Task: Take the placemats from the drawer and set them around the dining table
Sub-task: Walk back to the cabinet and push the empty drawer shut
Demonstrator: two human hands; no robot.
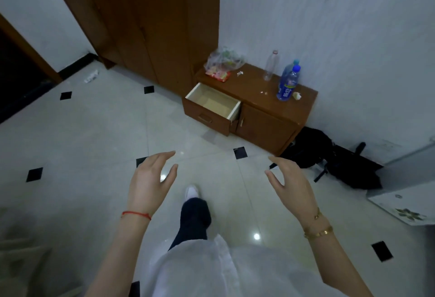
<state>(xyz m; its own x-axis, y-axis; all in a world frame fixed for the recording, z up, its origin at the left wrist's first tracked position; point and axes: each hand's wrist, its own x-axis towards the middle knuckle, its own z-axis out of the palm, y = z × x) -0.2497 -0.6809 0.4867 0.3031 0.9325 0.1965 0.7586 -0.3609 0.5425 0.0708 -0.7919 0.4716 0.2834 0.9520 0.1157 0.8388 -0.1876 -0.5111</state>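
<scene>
A low brown wooden cabinet [266, 117] stands against the white wall ahead. Its left drawer [213, 103] is pulled out, and the pale inside shows nothing in it. No placemat and no dining table are in view. My left hand [151, 179] and my right hand [290, 183] are raised side by side over the floor, well short of the cabinet. Both have loosely spread fingers and hold nothing.
On the cabinet top lie a plastic bag of packets [222, 63], a clear bottle [270, 65] and two blue-capped bottles [288, 83]. A black bag [329, 162] sits on the floor to its right. A tall wooden wardrobe [153, 21] stands behind. White tiled floor [94, 136] stretches left.
</scene>
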